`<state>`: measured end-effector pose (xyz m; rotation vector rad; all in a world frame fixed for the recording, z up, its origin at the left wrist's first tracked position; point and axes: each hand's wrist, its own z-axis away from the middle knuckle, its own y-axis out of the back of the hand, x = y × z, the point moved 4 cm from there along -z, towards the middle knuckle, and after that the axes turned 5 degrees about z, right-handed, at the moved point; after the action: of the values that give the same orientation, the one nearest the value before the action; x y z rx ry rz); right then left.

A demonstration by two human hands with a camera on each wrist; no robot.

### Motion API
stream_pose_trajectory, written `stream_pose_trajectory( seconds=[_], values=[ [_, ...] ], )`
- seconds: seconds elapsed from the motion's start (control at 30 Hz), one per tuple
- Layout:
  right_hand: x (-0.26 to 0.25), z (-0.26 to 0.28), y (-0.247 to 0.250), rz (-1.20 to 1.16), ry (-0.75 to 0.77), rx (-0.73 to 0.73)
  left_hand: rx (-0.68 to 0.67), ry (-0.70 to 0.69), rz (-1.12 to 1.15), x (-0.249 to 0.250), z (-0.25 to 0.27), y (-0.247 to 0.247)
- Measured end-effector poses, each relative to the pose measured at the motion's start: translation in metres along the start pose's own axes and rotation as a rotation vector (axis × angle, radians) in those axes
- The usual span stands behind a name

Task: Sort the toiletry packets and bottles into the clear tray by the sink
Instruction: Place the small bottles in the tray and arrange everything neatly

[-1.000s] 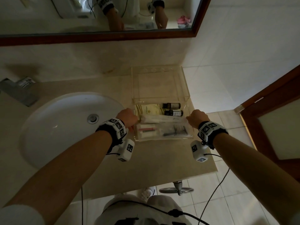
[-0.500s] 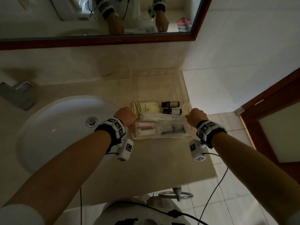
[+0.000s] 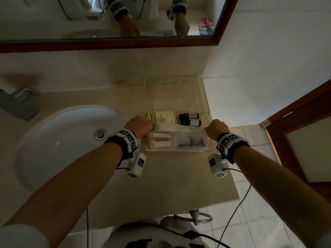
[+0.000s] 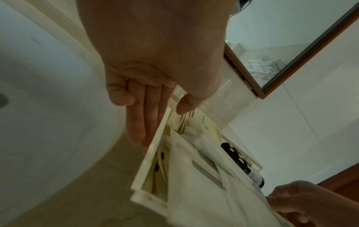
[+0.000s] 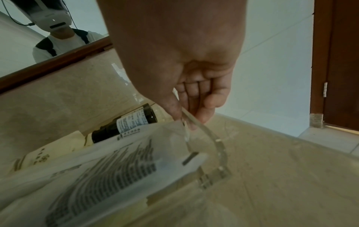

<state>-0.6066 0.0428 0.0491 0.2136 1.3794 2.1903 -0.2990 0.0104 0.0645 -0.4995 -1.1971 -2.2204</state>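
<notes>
Your left hand [image 4: 155, 64] pinches the tray's [image 3: 201, 150] left wall, thumb inside, fingers [image 4: 143, 122] flat outside; your right hand [image 5: 186, 64] pinches its right wall. The tray sits at the counter's [image 3: 170, 179] right edge, holding packets [image 3: 176, 140] and two dark bottles [image 3: 189, 119] lying left-right.

A clear tray [image 3: 176, 150] holds dark brown bottles [image 3: 190, 119], a cream gold-striped packet [image 3: 162, 118] and white black-printed packets [image 3: 189, 141].
</notes>
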Motion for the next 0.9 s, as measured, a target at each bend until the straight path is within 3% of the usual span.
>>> stream_pose_trajectory(
  seconds=[0.17,0.47,0.9],
  values=[
    [-0.001,0.0,0.001,0.029,0.011,0.0,0.054,0.03,-0.093,0.006,-0.003,0.002],
    [0.005,0.003,0.0,0.058,0.015,0.008,-0.07,0.038,-0.141,-0.006,-0.015,-0.01],
    [0.008,0.0,-0.006,-0.005,0.018,0.037,0.031,-0.001,-0.178,-0.002,-0.013,-0.008]
  ],
)
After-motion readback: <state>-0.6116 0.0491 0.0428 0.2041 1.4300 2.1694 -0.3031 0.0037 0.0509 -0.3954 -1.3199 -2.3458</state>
